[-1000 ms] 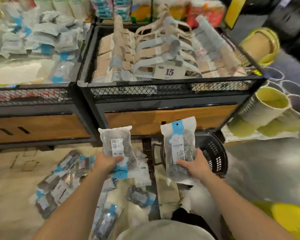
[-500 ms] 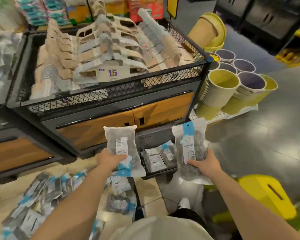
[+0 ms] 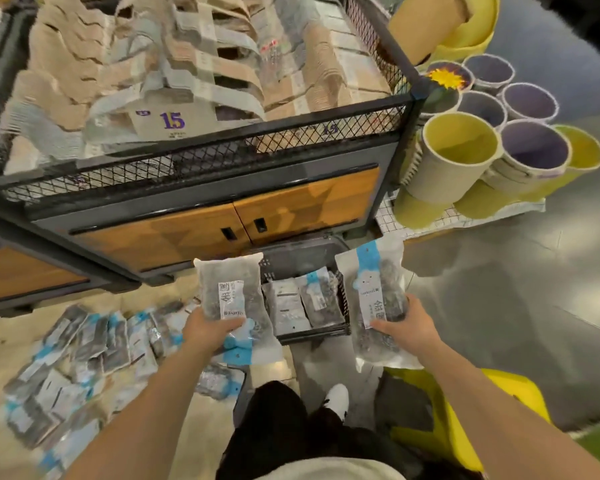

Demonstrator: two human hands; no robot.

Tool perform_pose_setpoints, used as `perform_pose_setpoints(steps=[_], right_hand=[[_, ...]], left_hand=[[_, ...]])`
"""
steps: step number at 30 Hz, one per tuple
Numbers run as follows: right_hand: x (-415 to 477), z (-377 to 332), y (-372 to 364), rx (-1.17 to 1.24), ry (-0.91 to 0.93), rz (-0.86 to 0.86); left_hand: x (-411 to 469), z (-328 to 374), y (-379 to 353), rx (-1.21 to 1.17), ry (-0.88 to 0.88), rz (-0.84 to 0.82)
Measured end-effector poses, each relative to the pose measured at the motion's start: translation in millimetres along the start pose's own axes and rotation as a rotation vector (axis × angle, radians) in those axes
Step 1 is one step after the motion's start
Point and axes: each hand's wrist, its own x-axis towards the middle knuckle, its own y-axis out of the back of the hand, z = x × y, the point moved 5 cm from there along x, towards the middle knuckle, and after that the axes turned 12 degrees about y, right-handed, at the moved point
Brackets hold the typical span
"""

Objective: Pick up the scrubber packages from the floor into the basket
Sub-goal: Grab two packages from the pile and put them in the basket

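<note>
Mostly flat, glossy scrubber packages

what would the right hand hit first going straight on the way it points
Likely the right rim of the black plastic basket: the right hand, holding a clear blue-topped scrubber package, points forward-left at it, though its height is unclear.

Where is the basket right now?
In the head view, the basket sits on the floor at centre, before the cabinet doors, between the left package in the left hand and the right package in the right hand.
</note>
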Motion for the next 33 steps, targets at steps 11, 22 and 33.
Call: perform_pose_setpoints(steps=[11,22,33], right_hand=[[99,-13,-42,-0.079,-0.101,-0.15],[269,67,-165,-0.049,-0.196,-0.264],[376,195,-269,-0.122,-0.207,-0.353]], left_hand=[[73,17,-29,0.074,0.195,0.051],[247,9,-176,0.016,0.3,-0.043],[381,-61,-295,0.053,0.37,-0.03]])
